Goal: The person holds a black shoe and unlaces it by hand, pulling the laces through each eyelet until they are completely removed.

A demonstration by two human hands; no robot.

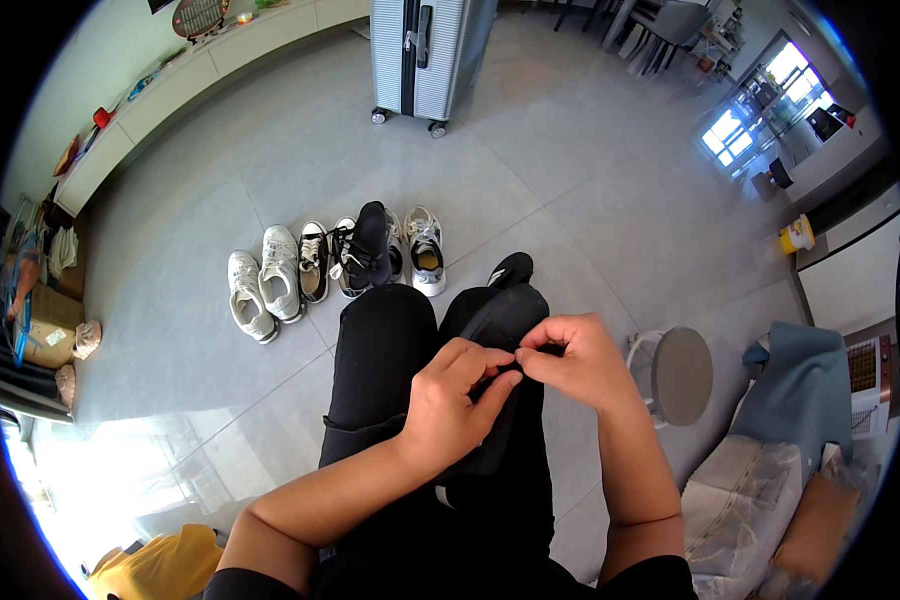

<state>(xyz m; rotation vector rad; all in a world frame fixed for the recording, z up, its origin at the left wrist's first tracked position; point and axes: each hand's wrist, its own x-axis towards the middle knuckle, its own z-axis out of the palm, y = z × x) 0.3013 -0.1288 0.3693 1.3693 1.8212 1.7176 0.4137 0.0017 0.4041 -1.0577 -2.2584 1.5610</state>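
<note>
A black shoe (505, 318) rests across my right thigh, mostly covered by my hands. My left hand (457, 395) is closed in a pinch over its upper side, thumb and index finger pressed together. From the right, my right hand (573, 358) also pinches at the same spot, its fingertips meeting those of the left. Whatever small part lies between the fingertips is hidden. Past my left knee a dark, shoe-shaped item (373, 240) overlaps the row of shoes. A black shoe with pale stripes (511, 270) shows beyond my right knee.
On the tiled floor ahead stand white sneakers (278, 270), black-and-white canvas shoes (314, 262) and grey-white sneakers (426, 250). Farther off is a silver suitcase (395, 60). To my right are a round stool (681, 376) and cushions (745, 500). Yellow cloth (160, 568) lies at lower left.
</note>
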